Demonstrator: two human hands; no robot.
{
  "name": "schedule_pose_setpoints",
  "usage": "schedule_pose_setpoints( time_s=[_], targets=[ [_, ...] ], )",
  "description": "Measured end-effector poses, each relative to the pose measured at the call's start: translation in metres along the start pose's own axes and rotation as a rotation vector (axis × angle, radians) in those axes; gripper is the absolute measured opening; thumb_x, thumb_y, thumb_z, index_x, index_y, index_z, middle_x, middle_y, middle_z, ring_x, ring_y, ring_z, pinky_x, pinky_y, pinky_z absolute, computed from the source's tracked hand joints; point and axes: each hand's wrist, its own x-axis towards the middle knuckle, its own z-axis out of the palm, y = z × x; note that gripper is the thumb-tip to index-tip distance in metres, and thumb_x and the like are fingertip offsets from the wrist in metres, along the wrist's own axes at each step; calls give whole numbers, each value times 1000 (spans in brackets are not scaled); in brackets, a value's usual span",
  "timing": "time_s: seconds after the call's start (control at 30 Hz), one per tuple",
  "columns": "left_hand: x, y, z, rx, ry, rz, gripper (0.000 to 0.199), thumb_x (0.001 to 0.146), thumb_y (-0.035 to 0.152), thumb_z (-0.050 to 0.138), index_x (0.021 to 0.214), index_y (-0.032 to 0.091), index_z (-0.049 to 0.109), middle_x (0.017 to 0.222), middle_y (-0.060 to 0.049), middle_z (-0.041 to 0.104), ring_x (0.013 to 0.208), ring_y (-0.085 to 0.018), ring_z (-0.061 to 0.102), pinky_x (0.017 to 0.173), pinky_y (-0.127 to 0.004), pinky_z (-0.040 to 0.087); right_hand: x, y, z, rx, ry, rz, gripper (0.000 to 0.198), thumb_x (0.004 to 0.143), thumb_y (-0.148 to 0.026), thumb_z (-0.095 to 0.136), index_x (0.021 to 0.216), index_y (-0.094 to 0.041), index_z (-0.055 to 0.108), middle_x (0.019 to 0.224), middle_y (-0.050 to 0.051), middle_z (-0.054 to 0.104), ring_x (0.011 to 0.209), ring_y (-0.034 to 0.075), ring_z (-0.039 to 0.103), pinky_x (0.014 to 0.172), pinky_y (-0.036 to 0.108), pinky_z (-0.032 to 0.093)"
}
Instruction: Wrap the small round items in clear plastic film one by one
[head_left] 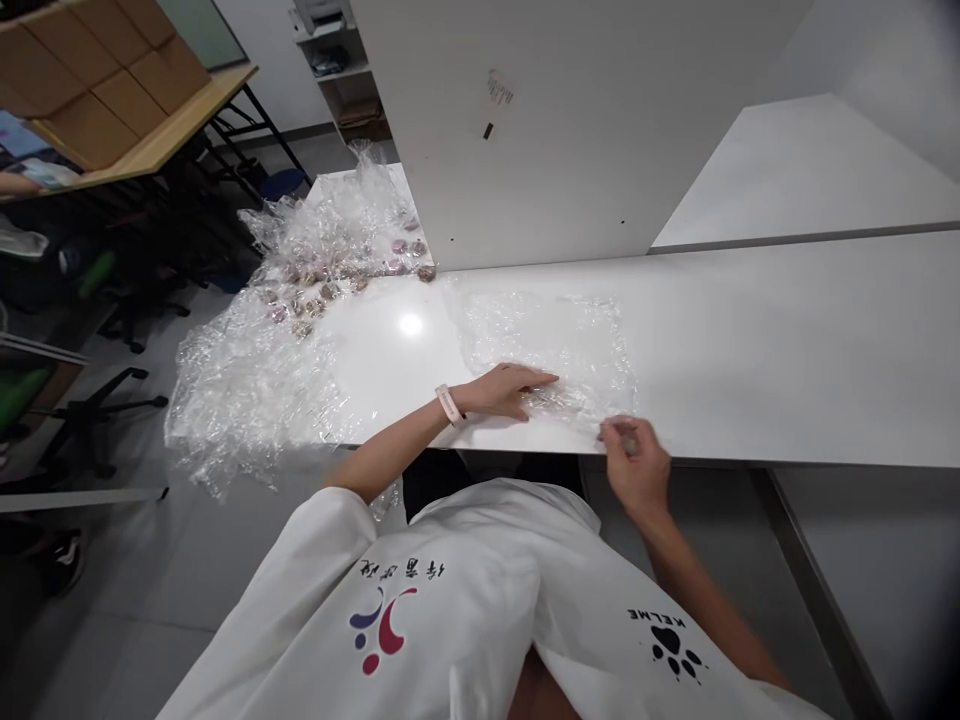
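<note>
A sheet of clear plastic wrap (577,330) lies spread and crinkled on the white table in front of me. My left hand (510,388) rests on its near left part, fingers stretched out. Beside those fingers the wrap is bunched, and I cannot make out whether anything lies inside it. My right hand (636,460) pinches the near right corner of the wrap at the table's front edge, thumb and fingers closed together.
A heap of crumpled clear plastic (255,370) covers the table's left end and hangs over its edge. Several small brownish and pinkish wrapped pieces (311,305) lie among it. A white upright panel (570,130) stands behind the wrap. Cardboard boxes (97,80) sit on a wooden table further left.
</note>
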Motion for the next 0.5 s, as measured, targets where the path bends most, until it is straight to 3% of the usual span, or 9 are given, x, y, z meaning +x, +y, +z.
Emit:
schedule_pose_setpoints(
  time_s=[0.1,0.17,0.23,0.3,0.37,0.43,0.5],
  targets=[
    [0,-1,19,121,121,-54,41,86,26,64,126,18,59,116,-12,69,105,-26,61,97,-42,40,41,3,-12,10,60,114,33,89,-48,59,105,-19,62,79,2,65,70,18,63,70,34,53],
    [0,1,22,93,210,-148,35,90,31,60,122,17,59,101,-11,70,91,-24,62,86,-37,43,62,-3,-17,-131,153,17,40,90,-48,58,115,-18,61,90,8,68,85,23,65,83,42,51],
    [-1,3,17,-18,207,-224,33,91,38,59,117,18,59,87,-7,69,76,-20,59,73,-31,43,74,-16,-17,-294,142,-198,46,91,-48,57,126,-19,59,115,13,66,112,30,60,103,53,39],
    [-4,2,4,-158,143,-261,29,90,42,59,106,18,62,80,-5,67,66,-16,56,64,-27,40,77,-29,-9,-369,-70,-439,55,89,-51,59,135,-21,53,135,13,58,130,32,49,114,57,23],
    [-7,1,-9,-268,52,-278,31,89,46,60,93,16,65,77,-5,66,62,-14,54,59,-26,38,78,-36,8,-350,-359,-603,56,90,-52,58,138,-23,51,138,11,57,132,31,47,116,56,18],
    [-11,0,-17,-304,-20,-341,34,86,49,62,86,15,66,75,-6,65,61,-15,55,57,-26,38,81,-35,28,-296,-557,-637,45,95,-47,52,132,-22,56,130,9,63,123,27,54,113,52,26],
    [-17,2,-19,-210,37,-431,34,86,47,64,92,14,67,78,-8,67,66,-18,59,60,-28,42,88,-30,45,-246,-671,-582,37,98,-44,47,123,-22,63,118,8,68,111,24,59,102,46,37]
  ],
)
